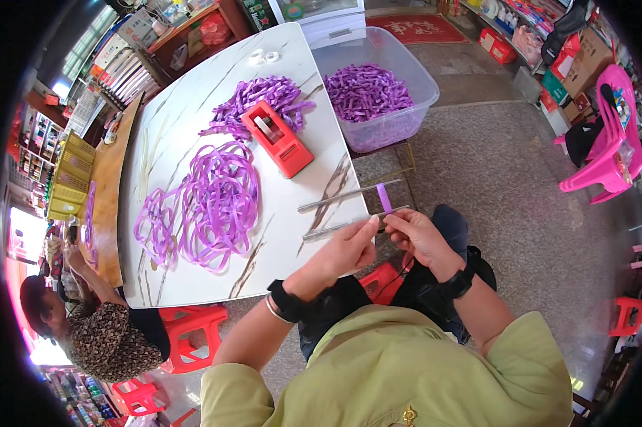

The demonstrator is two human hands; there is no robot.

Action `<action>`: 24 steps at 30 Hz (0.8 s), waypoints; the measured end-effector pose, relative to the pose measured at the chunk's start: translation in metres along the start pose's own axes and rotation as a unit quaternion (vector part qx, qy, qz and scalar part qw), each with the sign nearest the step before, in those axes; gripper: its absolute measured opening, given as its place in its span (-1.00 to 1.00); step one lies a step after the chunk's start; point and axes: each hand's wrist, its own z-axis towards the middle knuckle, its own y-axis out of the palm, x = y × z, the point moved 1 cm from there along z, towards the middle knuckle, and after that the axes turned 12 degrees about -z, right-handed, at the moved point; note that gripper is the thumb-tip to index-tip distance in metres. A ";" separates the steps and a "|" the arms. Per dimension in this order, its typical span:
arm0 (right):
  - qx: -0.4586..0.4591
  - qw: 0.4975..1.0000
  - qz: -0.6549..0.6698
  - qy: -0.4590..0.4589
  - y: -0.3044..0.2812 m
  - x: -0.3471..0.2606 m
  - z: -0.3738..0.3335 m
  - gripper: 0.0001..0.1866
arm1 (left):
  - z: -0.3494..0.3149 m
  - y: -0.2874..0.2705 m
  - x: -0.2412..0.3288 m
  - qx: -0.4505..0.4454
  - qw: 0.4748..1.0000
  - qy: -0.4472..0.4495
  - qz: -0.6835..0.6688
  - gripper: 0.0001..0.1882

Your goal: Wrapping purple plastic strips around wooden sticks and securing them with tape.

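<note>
A short purple ribbon (383,197) spans two thin metal rods, the far rod (338,199) and the near rod (322,233), which stick out past the table's right edge. My right hand (422,240) pinches at the ribbon's near end, beside the near rod. Close against it, my left hand (346,250) is closed with thumb and forefinger together at the same rod; what lies between those fingertips is too small to make out. A red tape dispenser (290,156) stands on the table beyond the rods. Left of it lies a tangled heap of long purple ribbon loops (221,206).
The marble-patterned white table (278,263) bears a pile of short purple ribbon pieces (253,99) and white tape rolls (269,56). A clear plastic bin (406,121) full of purple pieces stands off its right edge. Another person (97,334) sits at the left by a red stool (196,331).
</note>
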 end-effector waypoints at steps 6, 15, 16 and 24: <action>-0.005 1.000 -0.001 0.020 0.002 -0.007 -0.002 -0.90 | 0.014 0.017 -0.021 -0.087 0.918 -0.029 -0.386 -0.48; -0.034 0.989 -0.142 -0.006 -0.021 -0.025 -0.008 -0.78 | 0.024 0.007 -0.029 -0.227 0.828 -0.002 -0.512 -0.43; -0.045 0.977 -0.206 -0.009 -0.024 -0.037 -0.011 -0.74 | 0.023 0.005 -0.029 -0.233 0.824 -0.001 -0.516 -0.43; -0.013 0.917 -0.325 -0.229 0.020 -0.145 0.032 -0.76 | 0.023 0.003 -0.033 -0.277 0.814 0.000 -0.510 -0.47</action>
